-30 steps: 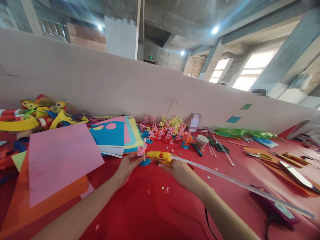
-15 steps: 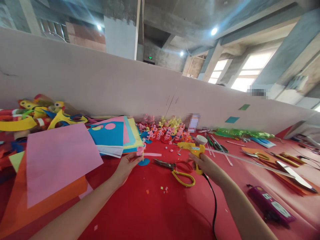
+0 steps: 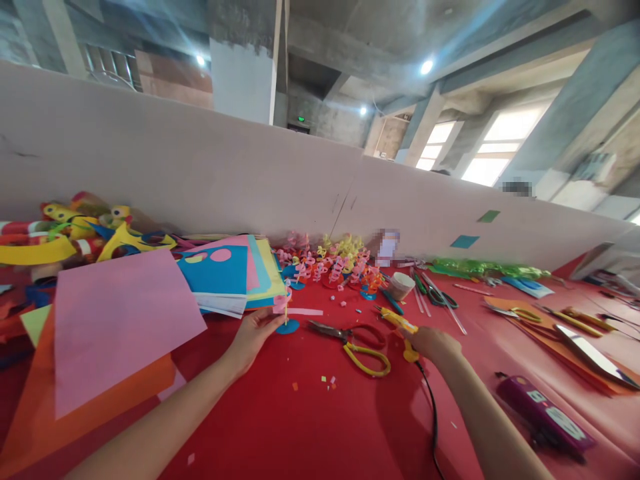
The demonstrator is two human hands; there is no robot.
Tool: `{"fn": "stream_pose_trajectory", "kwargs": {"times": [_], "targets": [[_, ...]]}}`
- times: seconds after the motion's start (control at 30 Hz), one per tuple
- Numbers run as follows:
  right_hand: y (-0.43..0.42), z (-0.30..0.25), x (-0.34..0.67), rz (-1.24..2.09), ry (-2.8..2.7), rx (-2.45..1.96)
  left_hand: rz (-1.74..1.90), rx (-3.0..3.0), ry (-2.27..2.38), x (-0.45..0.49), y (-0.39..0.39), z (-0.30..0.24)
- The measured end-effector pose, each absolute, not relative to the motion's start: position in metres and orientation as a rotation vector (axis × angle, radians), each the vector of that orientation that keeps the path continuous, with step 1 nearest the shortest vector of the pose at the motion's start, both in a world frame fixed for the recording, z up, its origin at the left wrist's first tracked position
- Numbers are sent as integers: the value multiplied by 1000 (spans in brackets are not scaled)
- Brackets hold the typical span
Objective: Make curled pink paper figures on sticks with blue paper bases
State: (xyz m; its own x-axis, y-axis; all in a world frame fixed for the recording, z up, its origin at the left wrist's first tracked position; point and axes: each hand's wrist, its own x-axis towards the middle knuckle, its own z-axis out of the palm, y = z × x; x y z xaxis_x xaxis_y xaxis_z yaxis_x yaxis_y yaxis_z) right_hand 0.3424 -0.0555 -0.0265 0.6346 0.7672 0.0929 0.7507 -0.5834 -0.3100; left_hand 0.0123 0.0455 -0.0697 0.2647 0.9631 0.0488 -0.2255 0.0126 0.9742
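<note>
Between the fingertips of my left hand (image 3: 257, 335) is a small pink paper flower (image 3: 281, 304) on a thin upright stick, its round blue base (image 3: 288, 327) at the red tabletop. My right hand (image 3: 436, 343) is wrapped round a yellow glue gun (image 3: 400, 323), whose nozzle points left and away from me. From its handle a black cord (image 3: 434, 407) trails towards me. Scissors (image 3: 357, 341) with red and yellow handles lie between my hands. Behind my left fingers rests a pink paper strip (image 3: 306, 312).
Coloured paper sheets (image 3: 125, 327) cover the left. Curled paper flowers (image 3: 345, 263) crowd the back by a pale partition (image 3: 200, 167). A roll of white tape (image 3: 401, 285) stands behind the glue gun. At right lie a purple device (image 3: 545, 410) and a knife (image 3: 590, 350).
My right hand has lowered the glue gun and drawn it right, tipping it over towards the tabletop. My left hand stays in place with the flower.
</note>
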Motion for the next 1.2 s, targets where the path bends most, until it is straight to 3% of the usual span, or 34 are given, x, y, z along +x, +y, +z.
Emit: {"fn": "stream_pose_trajectory", "kwargs": {"times": [0.13, 0.23, 0.3, 0.53, 1.2], "targets": [[-35, -9, 279, 122, -1419, -2423, 1105, 1172, 865, 13, 45, -70], [-11, -6, 220, 324, -1811, -1684, 1119, 1185, 877, 13, 45, -69], [4, -9, 193, 395, -1887, -1481, 1120, 1198, 875, 12, 44, -68], [23, -28, 182, 904, -1762, -1357, 1076, 1237, 823, 12, 40, -66], [24, -43, 181, 1112, -1536, -1202, 1038, 1274, 807, 12, 41, -66]]}}
